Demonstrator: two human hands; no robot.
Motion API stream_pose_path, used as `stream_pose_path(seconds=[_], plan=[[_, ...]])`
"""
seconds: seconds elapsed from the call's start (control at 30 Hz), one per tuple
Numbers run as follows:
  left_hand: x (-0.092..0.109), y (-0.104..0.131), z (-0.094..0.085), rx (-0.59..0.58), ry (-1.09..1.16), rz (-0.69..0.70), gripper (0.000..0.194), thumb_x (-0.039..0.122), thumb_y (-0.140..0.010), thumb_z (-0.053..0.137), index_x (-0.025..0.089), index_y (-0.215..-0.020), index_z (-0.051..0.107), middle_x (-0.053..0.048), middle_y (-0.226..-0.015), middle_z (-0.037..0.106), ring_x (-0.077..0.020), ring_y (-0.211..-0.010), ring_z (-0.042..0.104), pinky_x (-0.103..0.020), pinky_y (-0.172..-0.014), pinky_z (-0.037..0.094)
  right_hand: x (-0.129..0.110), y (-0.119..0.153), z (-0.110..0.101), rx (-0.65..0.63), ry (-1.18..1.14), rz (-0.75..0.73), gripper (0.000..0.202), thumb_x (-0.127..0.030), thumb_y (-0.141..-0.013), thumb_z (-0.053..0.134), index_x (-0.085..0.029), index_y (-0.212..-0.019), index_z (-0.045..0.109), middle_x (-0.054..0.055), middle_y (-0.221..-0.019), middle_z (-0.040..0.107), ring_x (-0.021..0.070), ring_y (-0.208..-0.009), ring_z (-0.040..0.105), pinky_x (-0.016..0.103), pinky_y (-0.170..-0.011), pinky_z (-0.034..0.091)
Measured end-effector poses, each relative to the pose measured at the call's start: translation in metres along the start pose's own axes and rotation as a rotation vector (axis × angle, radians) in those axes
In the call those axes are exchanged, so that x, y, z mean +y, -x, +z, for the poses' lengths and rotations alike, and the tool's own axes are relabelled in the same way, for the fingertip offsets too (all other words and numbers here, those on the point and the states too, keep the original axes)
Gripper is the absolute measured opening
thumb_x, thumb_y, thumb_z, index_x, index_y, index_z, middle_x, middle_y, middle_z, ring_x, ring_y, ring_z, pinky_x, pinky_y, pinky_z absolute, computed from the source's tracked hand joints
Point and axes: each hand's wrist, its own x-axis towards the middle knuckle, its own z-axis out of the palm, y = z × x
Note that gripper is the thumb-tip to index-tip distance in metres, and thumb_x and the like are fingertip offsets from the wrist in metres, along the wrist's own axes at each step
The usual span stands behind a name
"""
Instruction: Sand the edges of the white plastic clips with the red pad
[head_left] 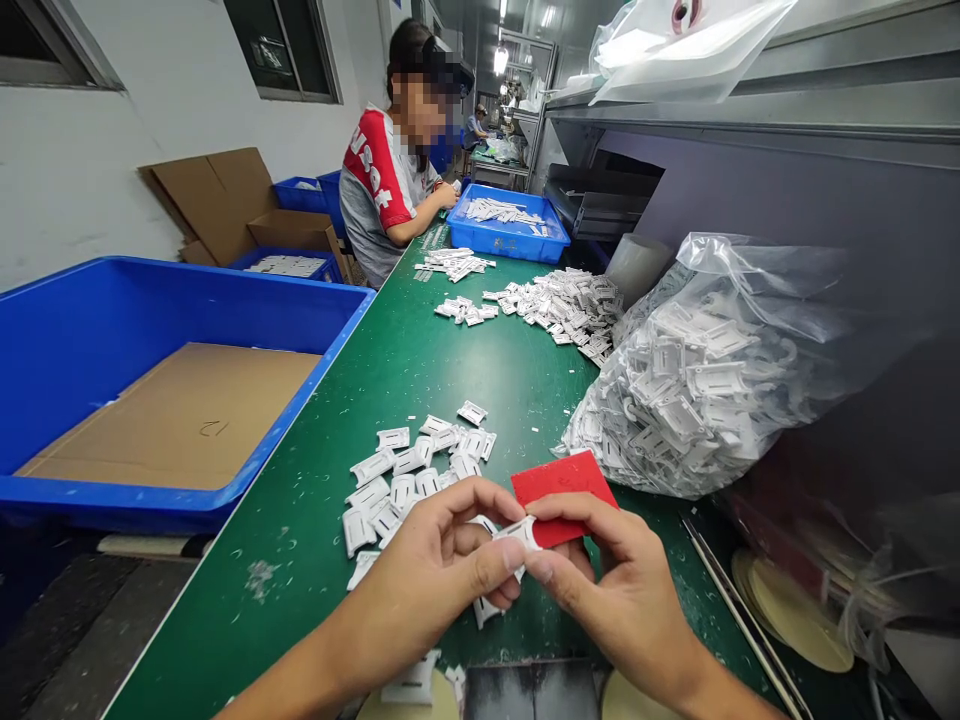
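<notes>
A small white plastic clip (523,536) is held just above the desk (300,570), pinched from both ends: its left end by the fingers of the left hand (457,550), its right end by those of the right hand (611,560). The thumbs and forefingers are drawn together with no gap beyond the clip's thickness, a two-sided hold by which, it seems, the piece is kept steady and in plain sight. A red card (562,480) is seen at one o'clock, behind the right fingers; whether it is gripped or merely overlapped cannot be told.

Loose white clips (405,487) are spread at ten o'clock, presumably so that they can be reached singly. At two o'clock a clear plastic bag (697,400) is slumped, filled with similar parts. A heap of white parts (562,305) is gathered towards twelve, with a blue tray (510,242) beyond it, beside a seated co-worker (382,190).

Dark characters are carried on the tray's front, too small to be read. At nine to ten o'clock, a cardboard sheet (172,410) in a large blue bin (300,475) is marked by hand, perhaps "12". White lettering is printed on the co-worker's red sleeve, not surely legible.
</notes>
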Motion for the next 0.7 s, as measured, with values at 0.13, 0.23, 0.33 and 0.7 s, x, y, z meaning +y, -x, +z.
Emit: stream_pose_path(seconds=[0.13, 0.23, 0.33, 0.7], plan=[[0.0001, 0.0000, 0.0000, -0.002, 0.010, 0.003, 0.035, 0.044, -0.084, 0.070, 0.019, -0.103, 0.055, 0.002, -0.067, 0.065, -0.0131, -0.067, 0.063, -0.027, -0.069, 0.049, -0.0006, 0.0011, -0.0008, 0.002, 0.015, -0.004, 0.017, -0.024, -0.079, 0.076, -0.027, -0.095, 0.073, -0.002, -0.086, 0.077, 0.0100, -0.058, 0.065, 0.016, -0.043, 0.044], [0.0000, 0.0002, 0.0000, 0.001, 0.007, 0.006, 0.035, 0.044, -0.084, 0.070, 0.019, -0.103, 0.055, 0.002, -0.067, 0.065, -0.0132, -0.067, 0.063, -0.027, -0.070, 0.049, -0.0012, 0.0014, -0.0008, 0.007, 0.008, -0.006, 0.016, -0.023, -0.079, 0.076, -0.027, -0.095, 0.073, -0.002, -0.086, 0.077, 0.0090, -0.056, 0.064, 0.016, -0.043, 0.043], [0.0002, 0.0005, 0.0003, 0.002, 0.005, 0.005, 0.034, 0.043, -0.084, 0.070, 0.019, -0.103, 0.055, 0.002, -0.067, 0.065, -0.0133, -0.067, 0.063, -0.027, -0.070, 0.049, -0.0014, 0.0012, -0.0002, 0.008, 0.000, -0.006, 0.017, -0.023, -0.078, 0.076, -0.027, -0.095, 0.073, -0.003, -0.087, 0.077, 0.0085, -0.054, 0.063, 0.016, -0.043, 0.043], [-0.0021, 0.0001, -0.0013, -0.011, -0.008, 0.012, 0.036, 0.045, -0.084, 0.070, 0.019, -0.103, 0.054, 0.002, -0.067, 0.066, -0.0132, -0.067, 0.063, -0.027, -0.070, 0.048, -0.0012, 0.0002, 0.0000, 0.005, 0.027, -0.011, 0.016, -0.024, -0.079, 0.076, -0.026, -0.094, 0.073, -0.004, -0.082, 0.076, 0.0072, -0.050, 0.058, 0.017, -0.044, 0.042]])
